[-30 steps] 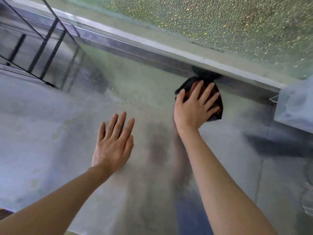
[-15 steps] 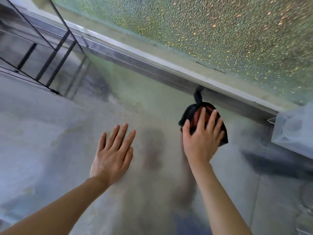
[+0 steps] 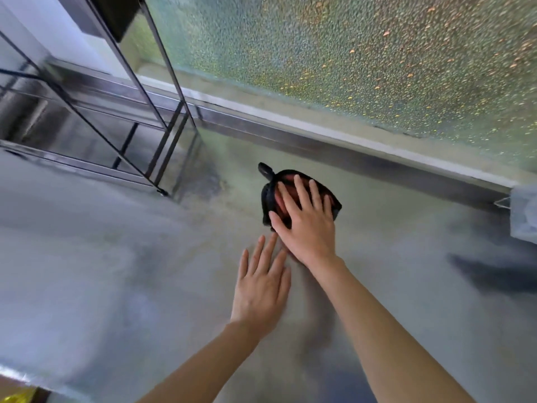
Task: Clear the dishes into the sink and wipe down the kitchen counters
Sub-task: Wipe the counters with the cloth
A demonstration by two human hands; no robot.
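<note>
The right hand (image 3: 308,225) lies flat with fingers spread and straight, pressing a dark cloth (image 3: 267,202) onto the steel tabletop (image 3: 116,271), towards its far side; most of the cloth is hidden under the palm and fingers, so only its black edges, a reddish patch between the fingers and a small loop at its far left corner show. The left hand (image 3: 263,286) is just near of it, fingers straight and close together, holding nothing; its fingertips reach to the right wrist, and it seems to rest on the tabletop, though contact is hard to make out. A black wire rack (image 3: 139,91) stands at the far left, cut off by the frame; a pebbled glass pane (image 3: 348,53) runs along the far side above a steel ledge (image 3: 319,144). A pale, translucent object (image 3: 523,216) at the right edge is cut off and unclear; the tabletop's surface is blurred.
</note>
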